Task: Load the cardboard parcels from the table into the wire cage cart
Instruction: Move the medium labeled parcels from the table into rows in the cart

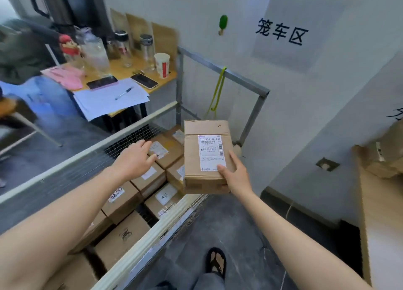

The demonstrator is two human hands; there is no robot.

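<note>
My right hand point(234, 174) grips the near right corner of a brown cardboard parcel point(205, 128) with a white shipping label, holding it in the air above the wire cage cart point(229, 73). My left hand point(135, 159) hovers open and empty over the cart's left side, fingers spread above the boxes. Several labelled cardboard parcels point(128, 200) lie packed flat on the cart's floor. More parcels point(386, 156) sit on a wooden table point(383, 213) at the right edge.
A small desk point(122, 71) behind the cart holds papers, a pen, two phones, jars and a paper cup. A person in a dark top point(19, 54) sits at far left. White walls close the corner; a yellow-green strap point(218, 91) hangs on the cart's rail.
</note>
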